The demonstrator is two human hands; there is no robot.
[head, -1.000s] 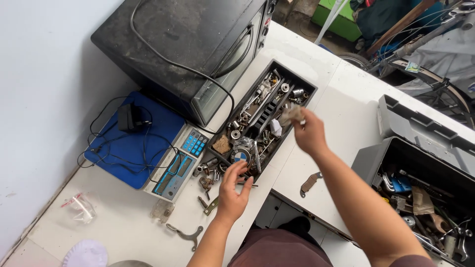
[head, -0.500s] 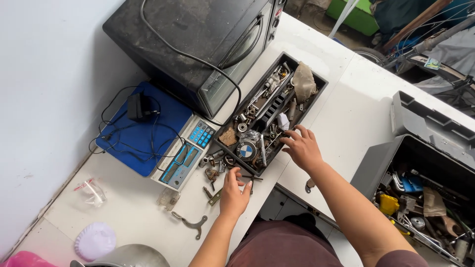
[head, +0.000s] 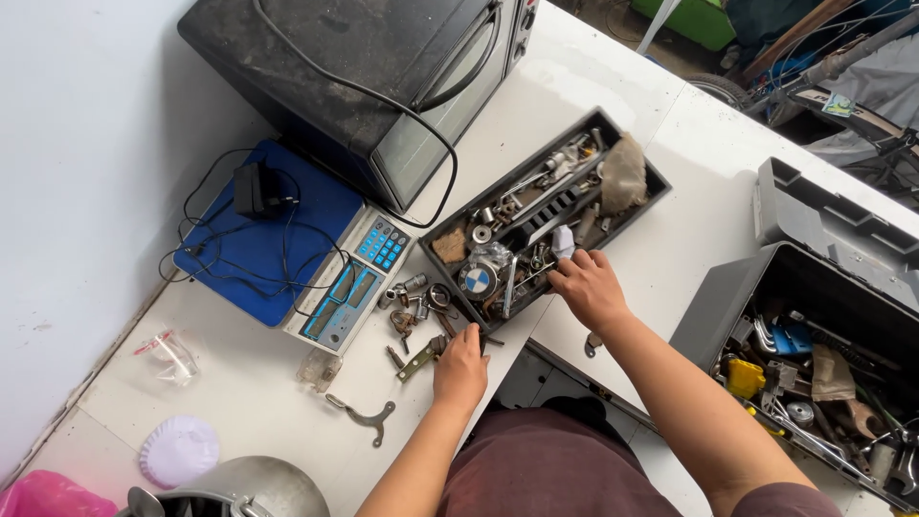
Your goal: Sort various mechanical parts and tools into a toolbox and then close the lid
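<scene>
A black tray (head: 639,161) full of sockets, wrenches, small metal parts and a round emblem cap (head: 477,280) lies on the white table (head: 258,393). My right hand (head: 588,284) reaches into the tray's near side, fingers curled around small parts next to a white piece (head: 564,242); what it grips is hidden. My left hand (head: 461,367) rests on the table at the tray's near corner, fingertips touching loose metal pieces (head: 417,356). A crumpled brown rag (head: 623,173) sits at the tray's far end.
A blue weighing scale (head: 287,239) with a black adapter and cord lies left of the tray, below a black oven (head: 364,67). An open grey toolbox (head: 823,325) stands at right. A flat metal bracket (head: 365,415), plastic bag, white cap and steel pot are near the front.
My right hand has let go of the brown rag, which now lies in the tray's far end, and has come down into the tray's near side. My left hand slid slightly toward the tray corner.
</scene>
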